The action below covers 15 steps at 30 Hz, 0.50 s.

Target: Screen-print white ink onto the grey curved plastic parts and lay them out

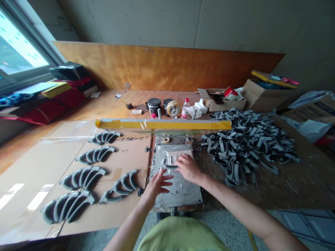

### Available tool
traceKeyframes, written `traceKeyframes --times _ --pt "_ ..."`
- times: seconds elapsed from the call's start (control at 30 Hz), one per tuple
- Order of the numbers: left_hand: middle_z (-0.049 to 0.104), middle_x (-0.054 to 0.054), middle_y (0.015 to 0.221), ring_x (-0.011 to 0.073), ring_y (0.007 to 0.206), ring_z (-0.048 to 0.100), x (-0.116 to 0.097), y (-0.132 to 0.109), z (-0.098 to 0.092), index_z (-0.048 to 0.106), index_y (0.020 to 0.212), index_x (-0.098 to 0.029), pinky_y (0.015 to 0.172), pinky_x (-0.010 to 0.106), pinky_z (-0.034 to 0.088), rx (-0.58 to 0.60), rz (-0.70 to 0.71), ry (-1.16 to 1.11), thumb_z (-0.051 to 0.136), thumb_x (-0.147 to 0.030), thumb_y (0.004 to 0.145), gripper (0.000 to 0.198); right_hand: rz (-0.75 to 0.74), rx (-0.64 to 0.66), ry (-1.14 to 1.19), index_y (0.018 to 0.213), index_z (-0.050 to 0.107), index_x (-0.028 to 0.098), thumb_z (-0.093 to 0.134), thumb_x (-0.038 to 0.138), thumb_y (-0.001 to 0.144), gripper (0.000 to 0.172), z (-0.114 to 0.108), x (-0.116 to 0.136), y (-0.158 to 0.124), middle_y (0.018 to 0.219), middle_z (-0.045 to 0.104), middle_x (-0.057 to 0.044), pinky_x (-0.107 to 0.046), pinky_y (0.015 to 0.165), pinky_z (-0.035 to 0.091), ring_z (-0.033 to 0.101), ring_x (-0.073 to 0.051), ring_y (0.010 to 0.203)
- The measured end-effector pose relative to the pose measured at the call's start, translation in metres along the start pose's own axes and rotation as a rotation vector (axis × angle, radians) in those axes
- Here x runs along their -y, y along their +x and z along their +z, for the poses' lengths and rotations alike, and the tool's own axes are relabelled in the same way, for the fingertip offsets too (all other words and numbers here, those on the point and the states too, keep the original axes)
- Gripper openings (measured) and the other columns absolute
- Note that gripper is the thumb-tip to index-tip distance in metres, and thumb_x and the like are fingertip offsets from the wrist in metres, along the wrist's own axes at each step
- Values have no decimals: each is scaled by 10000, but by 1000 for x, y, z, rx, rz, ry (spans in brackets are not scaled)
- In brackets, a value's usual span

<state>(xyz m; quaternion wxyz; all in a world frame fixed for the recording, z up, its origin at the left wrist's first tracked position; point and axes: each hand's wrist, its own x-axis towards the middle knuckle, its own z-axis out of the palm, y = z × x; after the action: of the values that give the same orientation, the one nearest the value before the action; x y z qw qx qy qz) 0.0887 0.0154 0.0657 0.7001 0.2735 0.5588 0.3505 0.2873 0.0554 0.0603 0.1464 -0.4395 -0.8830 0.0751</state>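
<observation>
My right hand is over the flat grey metal plate, its fingertips closed at the right end of a dark, curved plastic handle. Left of it, my left hand is held above the plate with its fingers spread and nothing in them. A small, pale upright piece shows on the plate near the left fingertips. Behind the plate, a long bar wrapped in yellow tape spans from side to side.
Grey curved handles lie in fanned rows on cardboard at left. A large heap of similar handles is at right. Behind the bar stand black tubs, a red-capped bottle and an open carton. Black knobs flank the plate.
</observation>
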Motion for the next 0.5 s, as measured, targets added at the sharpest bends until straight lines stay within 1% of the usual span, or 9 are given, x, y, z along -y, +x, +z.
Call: traceKeyframes --times 0.07,0.1,0.17,0.23,0.27,0.33,0.4,0.43,0.5 --pt "718 102 883 224 768 699 28 -3 0 611 930 -175 530 270 501 -61 -28 -104 610 -667 761 519 -198 0 -15 957 658 194 549 272 938 135 3 25 -3 891 625 -59 -372 927 408 530 -216 947" --pt "711 88 832 218 743 698 38 -5 -5 607 874 -177 524 262 493 -92 -22 -134 625 -651 755 488 -273 9 -7 989 660 205 529 273 949 153 5 30 -4 882 628 -49 -370 940 402 533 -208 937" --pt "711 84 800 206 707 692 52 -7 -27 619 846 -170 523 257 490 -163 -12 -149 626 -608 773 444 -300 31 3 1030 664 231 512 239 956 170 5 16 -8 895 643 -27 -352 940 403 541 -188 931" --pt "734 108 861 197 701 691 64 -8 -60 640 875 -157 541 261 502 -305 -8 -147 562 -561 834 413 -144 54 -46 989 683 236 496 132 931 222 -6 -26 -17 924 661 -24 -331 894 417 549 -178 937" --pt "741 119 894 193 704 693 70 -9 -80 644 890 -155 553 264 510 -400 -11 -148 516 -531 867 398 -21 75 -99 938 694 224 486 64 896 266 -14 -53 -25 933 666 -38 -323 863 423 551 -183 943" --pt "747 122 918 185 705 696 84 -12 -120 637 929 -162 579 268 523 -595 -18 -143 420 -470 915 377 236 114 -216 911 708 208 484 24 837 299 -33 -114 -46 945 668 -82 -335 814 432 552 -211 940" --pt "744 119 908 178 693 696 98 -17 -153 618 978 -169 591 270 529 -748 -22 -110 348 -417 936 369 361 169 -300 915 718 215 463 24 810 336 -46 -172 -70 978 669 -113 -375 817 436 558 -247 976" --pt "739 123 888 178 673 691 105 -19 -166 612 981 -165 585 274 529 -802 -29 -89 328 -405 936 374 388 177 -320 913 722 228 463 45 809 334 -49 -197 -83 1036 665 -126 -402 827 437 556 -268 1016" --pt "724 140 826 189 618 673 114 -21 -183 619 932 -143 554 290 525 -874 -41 -44 310 -419 926 414 443 167 -322 841 726 251 476 68 784 315 -48 -237 -105 1142 651 -142 -455 856 428 540 -301 1100"
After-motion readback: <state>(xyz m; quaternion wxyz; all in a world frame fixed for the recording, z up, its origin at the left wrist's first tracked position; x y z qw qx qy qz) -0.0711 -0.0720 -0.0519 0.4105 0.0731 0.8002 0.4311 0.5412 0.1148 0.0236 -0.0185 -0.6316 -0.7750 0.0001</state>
